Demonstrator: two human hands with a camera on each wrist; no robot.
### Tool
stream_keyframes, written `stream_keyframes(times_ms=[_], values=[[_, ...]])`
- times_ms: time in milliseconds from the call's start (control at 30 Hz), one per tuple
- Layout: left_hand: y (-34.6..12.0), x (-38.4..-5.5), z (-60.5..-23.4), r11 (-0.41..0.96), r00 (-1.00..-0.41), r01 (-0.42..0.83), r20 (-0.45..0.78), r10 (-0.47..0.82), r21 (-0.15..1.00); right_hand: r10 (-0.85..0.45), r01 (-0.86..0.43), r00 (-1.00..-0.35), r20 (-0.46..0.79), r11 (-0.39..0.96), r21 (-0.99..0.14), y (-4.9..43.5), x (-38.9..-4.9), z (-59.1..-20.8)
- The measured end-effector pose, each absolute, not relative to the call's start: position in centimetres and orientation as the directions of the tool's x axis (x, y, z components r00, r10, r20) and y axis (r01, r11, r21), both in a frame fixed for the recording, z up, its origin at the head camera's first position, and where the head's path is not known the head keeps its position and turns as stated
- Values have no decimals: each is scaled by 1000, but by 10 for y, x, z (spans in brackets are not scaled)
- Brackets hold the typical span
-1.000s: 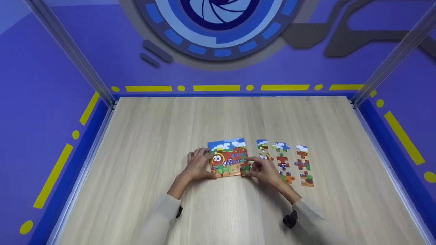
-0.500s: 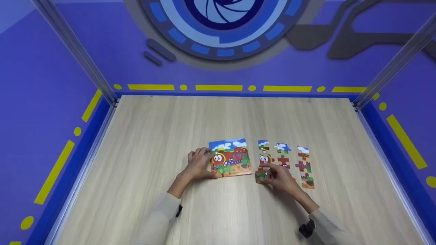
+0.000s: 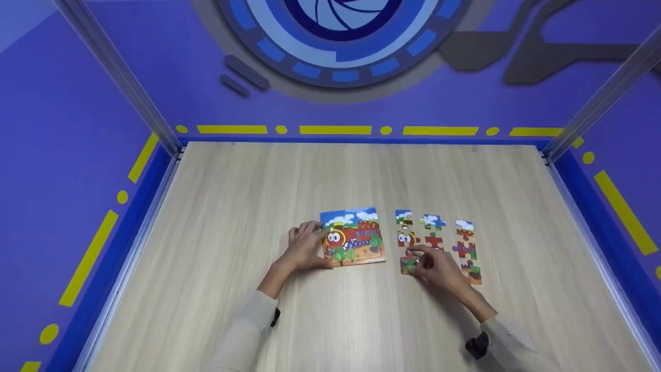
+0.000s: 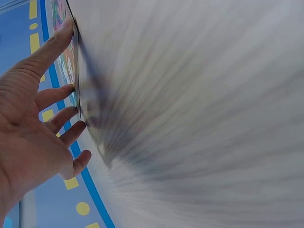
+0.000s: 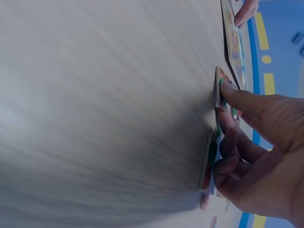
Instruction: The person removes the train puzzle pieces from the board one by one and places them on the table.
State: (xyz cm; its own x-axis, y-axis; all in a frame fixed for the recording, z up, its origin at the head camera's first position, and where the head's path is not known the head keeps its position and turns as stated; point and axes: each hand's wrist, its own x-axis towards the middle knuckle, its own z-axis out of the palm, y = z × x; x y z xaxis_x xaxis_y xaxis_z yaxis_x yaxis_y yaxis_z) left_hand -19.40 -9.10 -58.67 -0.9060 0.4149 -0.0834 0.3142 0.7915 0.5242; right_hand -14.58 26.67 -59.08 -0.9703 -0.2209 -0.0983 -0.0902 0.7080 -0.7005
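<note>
A square picture board (image 3: 361, 227) with a red cartoon train lies on the wooden table. My left hand (image 3: 304, 248) touches its left side, thumb straight at the near corner and fingers along the edge; the left wrist view shows these fingers relaxed. With thumb and fingers, my right hand (image 3: 441, 268) pinches a jigsaw piece (image 3: 408, 265) at the near end of the left column of loose pieces. The right wrist view shows the thumb on this piece's picture side, its near edge slightly raised. Above it lies a face piece (image 3: 406, 238).
More jigsaw pieces form a middle column, topped by a cloud piece (image 3: 433, 221), partly hidden by my right hand. A right-hand column includes a red piece (image 3: 466, 249). Blue panels with yellow dashes (image 3: 335, 129) enclose the table (image 3: 289, 175) at the back and sides.
My right hand has moved right with the jigsaw piece, from the board's near right corner to the left column of pieces. My left hand has stayed at the board's left side.
</note>
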Motion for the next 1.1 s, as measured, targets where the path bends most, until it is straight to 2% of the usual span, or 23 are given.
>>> stream_keyframes(times_ms=[167, 467, 900, 1100], values=[[-92, -194, -586, 785, -903, 319, -81, 421, 532, -175, -60, -977, -120, 769, -637, 265, -145, -587], [-92, -195, -586, 790, -904, 322, -77, 420, 521, -202, -97, -972, -124, 816, -570, 266, -144, -585], [-101, -212, -581, 799, -892, 331, -110, 439, 502, -247, -138, -963, -107, 795, -591, 267, -148, -584], [-108, -222, -580, 788, -870, 337, -149, 470, 516, -235, -94, -961, -146, 774, -627, 266, -149, -584]])
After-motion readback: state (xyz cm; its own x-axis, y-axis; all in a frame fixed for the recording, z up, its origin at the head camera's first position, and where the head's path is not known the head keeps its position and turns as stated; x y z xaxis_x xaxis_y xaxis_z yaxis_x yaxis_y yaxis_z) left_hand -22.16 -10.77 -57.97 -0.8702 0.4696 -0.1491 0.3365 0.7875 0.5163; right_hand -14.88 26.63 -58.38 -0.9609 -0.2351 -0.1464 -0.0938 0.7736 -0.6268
